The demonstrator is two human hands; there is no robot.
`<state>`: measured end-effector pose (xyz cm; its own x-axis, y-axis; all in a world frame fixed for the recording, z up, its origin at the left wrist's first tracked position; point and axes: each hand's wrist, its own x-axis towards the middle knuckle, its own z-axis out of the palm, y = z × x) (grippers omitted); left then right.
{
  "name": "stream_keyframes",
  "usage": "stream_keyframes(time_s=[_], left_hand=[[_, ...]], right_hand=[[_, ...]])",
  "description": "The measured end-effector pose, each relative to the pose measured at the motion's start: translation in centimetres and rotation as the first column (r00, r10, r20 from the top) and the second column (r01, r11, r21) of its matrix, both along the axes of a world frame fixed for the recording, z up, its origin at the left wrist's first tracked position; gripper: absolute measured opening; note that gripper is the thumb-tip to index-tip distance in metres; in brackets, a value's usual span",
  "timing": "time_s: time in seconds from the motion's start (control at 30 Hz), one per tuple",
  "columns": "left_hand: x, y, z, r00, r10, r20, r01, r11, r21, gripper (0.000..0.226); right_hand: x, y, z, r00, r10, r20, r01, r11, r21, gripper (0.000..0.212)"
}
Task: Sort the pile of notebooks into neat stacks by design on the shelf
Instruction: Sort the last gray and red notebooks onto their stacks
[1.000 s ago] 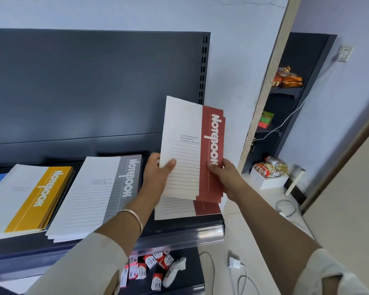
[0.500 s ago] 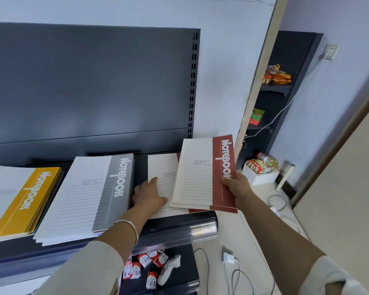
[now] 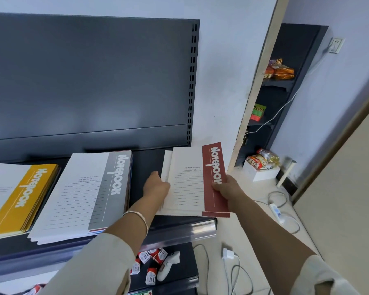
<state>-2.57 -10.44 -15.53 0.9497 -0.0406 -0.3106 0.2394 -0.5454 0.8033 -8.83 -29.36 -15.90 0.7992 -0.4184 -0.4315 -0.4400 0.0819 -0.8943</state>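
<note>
A stack of red-striped notebooks (image 3: 188, 184) lies at the right end of the dark shelf (image 3: 145, 162), its right part hanging past the shelf end. My left hand (image 3: 157, 185) grips the stack's left edge. My right hand (image 3: 228, 186) pinches the red strip at the right edge, thumb on top. To the left sit a grey-striped stack (image 3: 87, 194) and a yellow-striped stack (image 3: 19, 196).
A lower shelf holds small red and white boxes (image 3: 151, 265) and a white controller (image 3: 168, 265). Cables and a charger (image 3: 228, 254) lie on the floor at right. A side shelf holds snack packets (image 3: 279, 71); a white box (image 3: 262, 173) stands below it.
The red notebooks came down from upright in front of me onto the shelf's right end. My left hand moved from the lower notebook to the stack's left edge.
</note>
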Motion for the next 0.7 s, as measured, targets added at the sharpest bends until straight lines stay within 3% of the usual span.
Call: stream_keyframes(time_s=[0.1, 0.2, 0.27, 0.33, 0.43, 0.53, 0.63, 0.7], left_hand=[[0.1, 0.3, 0.2, 0.998, 0.039, -0.055, -0.043, 0.996, -0.083, 0.064], [0.0, 0.4, 0.3, 0.995, 0.048, -0.089, -0.063, 0.982, -0.178, 0.066], [0.0, 0.5, 0.3, 0.992, 0.044, -0.122, -0.072, 0.969, -0.235, 0.062], [0.0, 0.6, 0.5, 0.990, 0.051, -0.132, -0.086, 0.958, -0.274, 0.043], [0.2, 1.2, 1.2, 0.989, 0.090, -0.119, -0.128, 0.924, -0.362, 0.046], [0.3, 2.0, 2.5, 0.994, 0.106, -0.007, -0.098, 0.884, -0.457, 0.037], [0.3, 2.8, 4.2, 0.975, 0.115, 0.189, -0.034, 0.922, -0.385, 0.027], [0.2, 3.2, 4.7, 0.961, 0.098, 0.257, -0.009, 0.944, -0.329, 0.028]], right_hand=[[0.4, 0.2, 0.2, 0.999, -0.037, 0.002, 0.037, 0.999, 0.004, 0.032], [0.3, 0.2, 1.1, 1.000, -0.031, 0.001, 0.031, 0.995, 0.099, 0.016], [0.0, 0.1, 1.6, 0.998, -0.008, 0.062, -0.002, 0.986, 0.164, 0.018], [-0.2, 0.0, 1.9, 0.987, 0.003, 0.162, -0.037, 0.977, 0.209, 0.022], [-0.8, 0.4, 2.7, 0.955, 0.047, 0.292, -0.115, 0.968, 0.221, 0.022], [-0.5, 0.9, 4.0, 0.918, 0.131, 0.375, -0.190, 0.974, 0.123, 0.025], [0.4, 2.0, 5.6, 0.886, 0.275, 0.374, -0.243, 0.961, -0.130, 0.029], [0.8, 2.6, 5.8, 0.875, 0.314, 0.369, -0.255, 0.946, -0.201, 0.031]])
